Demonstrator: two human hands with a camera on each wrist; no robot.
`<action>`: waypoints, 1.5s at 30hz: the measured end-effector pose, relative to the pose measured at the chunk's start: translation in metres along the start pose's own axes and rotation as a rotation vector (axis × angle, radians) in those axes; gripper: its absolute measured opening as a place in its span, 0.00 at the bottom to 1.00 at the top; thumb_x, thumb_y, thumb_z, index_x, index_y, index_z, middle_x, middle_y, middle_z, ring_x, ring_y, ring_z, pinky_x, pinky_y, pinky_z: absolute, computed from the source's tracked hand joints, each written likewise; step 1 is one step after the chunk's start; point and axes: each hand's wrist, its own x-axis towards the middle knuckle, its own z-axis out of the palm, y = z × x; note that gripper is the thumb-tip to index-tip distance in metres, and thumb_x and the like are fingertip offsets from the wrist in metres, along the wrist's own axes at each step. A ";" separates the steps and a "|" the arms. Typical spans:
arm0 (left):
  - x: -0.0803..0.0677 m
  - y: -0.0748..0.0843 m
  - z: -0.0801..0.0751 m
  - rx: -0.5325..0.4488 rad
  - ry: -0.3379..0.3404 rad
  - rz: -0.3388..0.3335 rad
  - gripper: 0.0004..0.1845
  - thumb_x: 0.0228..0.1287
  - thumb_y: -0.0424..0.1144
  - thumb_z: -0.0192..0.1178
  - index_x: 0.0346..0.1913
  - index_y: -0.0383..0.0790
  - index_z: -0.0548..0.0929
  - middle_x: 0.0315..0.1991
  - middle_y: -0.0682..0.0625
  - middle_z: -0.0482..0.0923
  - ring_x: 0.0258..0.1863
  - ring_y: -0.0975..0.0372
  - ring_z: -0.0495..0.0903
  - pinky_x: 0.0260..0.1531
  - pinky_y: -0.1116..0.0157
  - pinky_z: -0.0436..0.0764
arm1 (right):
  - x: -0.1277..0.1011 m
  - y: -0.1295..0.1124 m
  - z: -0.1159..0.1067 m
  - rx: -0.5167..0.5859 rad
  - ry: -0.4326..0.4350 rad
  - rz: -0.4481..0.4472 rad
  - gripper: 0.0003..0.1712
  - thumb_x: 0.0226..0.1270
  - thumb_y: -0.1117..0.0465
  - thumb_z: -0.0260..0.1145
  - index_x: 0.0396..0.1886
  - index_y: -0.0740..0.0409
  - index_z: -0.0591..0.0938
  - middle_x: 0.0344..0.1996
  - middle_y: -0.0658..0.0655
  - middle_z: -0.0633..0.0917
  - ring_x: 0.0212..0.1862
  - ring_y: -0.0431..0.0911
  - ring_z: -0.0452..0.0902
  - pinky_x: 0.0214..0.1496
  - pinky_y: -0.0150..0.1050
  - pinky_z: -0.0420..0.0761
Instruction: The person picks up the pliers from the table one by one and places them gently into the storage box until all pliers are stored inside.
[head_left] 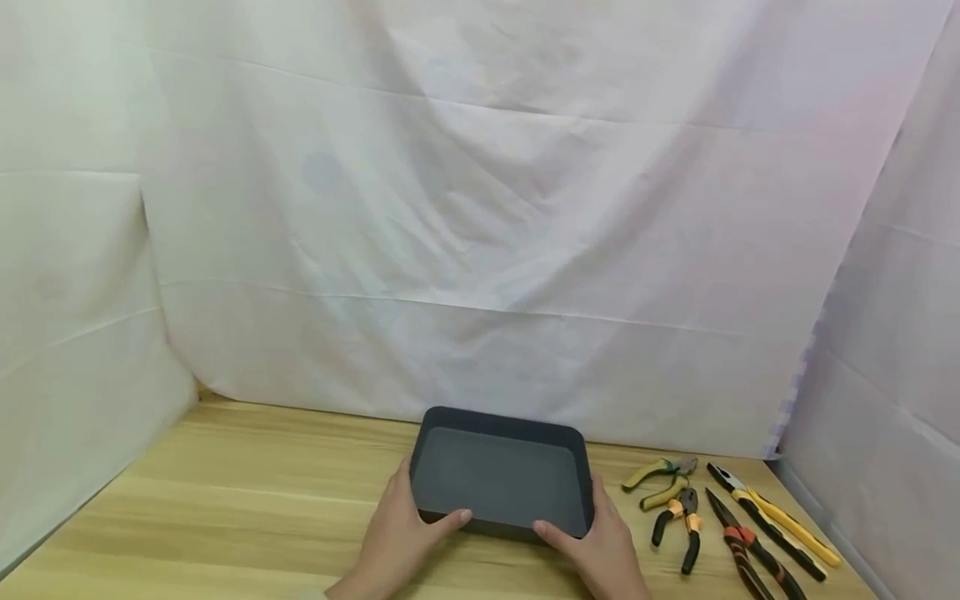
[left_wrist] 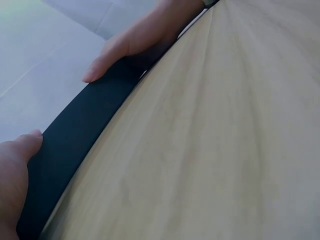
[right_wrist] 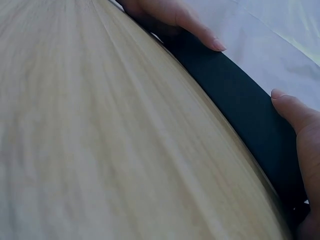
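While both hands are gripping it, the dark grey tray [head_left: 501, 475] is sitting on the wooden table [head_left: 225, 508], near the front edge and roughly centred. Left hand [head_left: 401, 533] is wrapping the tray's near-left corner, thumb lying along the front wall, other fingers curling round the left side. Right hand [head_left: 600, 542] is doing the same at the near-right corner, thumb on the front rim. From the left wrist view the tray's wall [left_wrist: 75, 145] is showing as a dark band with the left thumb [left_wrist: 22, 145] pressing on it and the right hand [left_wrist: 135, 40] farther along. Right wrist view is mirroring that: right thumb [right_wrist: 295, 112] on the dark wall [right_wrist: 240, 105], left hand [right_wrist: 175, 17] at the far end. Four pliers are lying just right of the tray: green-yellow [head_left: 660, 479], small black-orange [head_left: 682, 525], long black-orange [head_left: 750, 554], yellow-black [head_left: 776, 521]. White sheeting [head_left: 487, 208] is hanging behind.
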 end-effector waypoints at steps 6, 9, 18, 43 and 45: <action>-0.001 0.009 0.010 -0.022 -0.047 -0.012 0.69 0.48 0.70 0.72 0.80 0.31 0.50 0.77 0.31 0.57 0.75 0.37 0.62 0.67 0.38 0.69 | 0.001 0.009 -0.012 -0.034 -0.001 0.044 0.75 0.52 0.24 0.69 0.81 0.68 0.46 0.76 0.79 0.56 0.73 0.77 0.58 0.62 0.71 0.71; 0.000 0.012 0.014 -0.021 -0.059 -0.019 0.69 0.49 0.70 0.72 0.80 0.30 0.49 0.78 0.30 0.55 0.75 0.36 0.60 0.68 0.37 0.68 | 0.003 0.014 -0.016 -0.038 -0.008 0.055 0.74 0.53 0.24 0.69 0.82 0.67 0.47 0.76 0.79 0.56 0.72 0.77 0.58 0.60 0.72 0.71; 0.002 0.009 0.010 -0.060 -0.084 -0.003 0.65 0.52 0.68 0.72 0.80 0.32 0.50 0.78 0.32 0.55 0.76 0.37 0.59 0.69 0.37 0.67 | 0.003 0.017 -0.015 -0.006 -0.006 0.053 0.72 0.54 0.25 0.69 0.82 0.64 0.47 0.76 0.78 0.56 0.72 0.76 0.58 0.60 0.71 0.71; 0.034 -0.021 -0.018 -0.057 -0.254 0.119 0.66 0.48 0.66 0.75 0.82 0.43 0.48 0.79 0.40 0.57 0.75 0.42 0.64 0.66 0.39 0.71 | -0.002 0.012 -0.017 0.038 0.016 0.035 0.71 0.53 0.27 0.71 0.82 0.61 0.48 0.78 0.75 0.55 0.75 0.75 0.54 0.62 0.73 0.68; 0.034 -0.023 -0.020 -0.046 -0.257 0.118 0.66 0.48 0.66 0.75 0.82 0.43 0.48 0.80 0.39 0.57 0.75 0.41 0.64 0.66 0.39 0.71 | -0.003 0.011 -0.014 0.052 0.015 0.032 0.71 0.53 0.27 0.71 0.82 0.61 0.48 0.78 0.75 0.55 0.75 0.75 0.54 0.63 0.73 0.68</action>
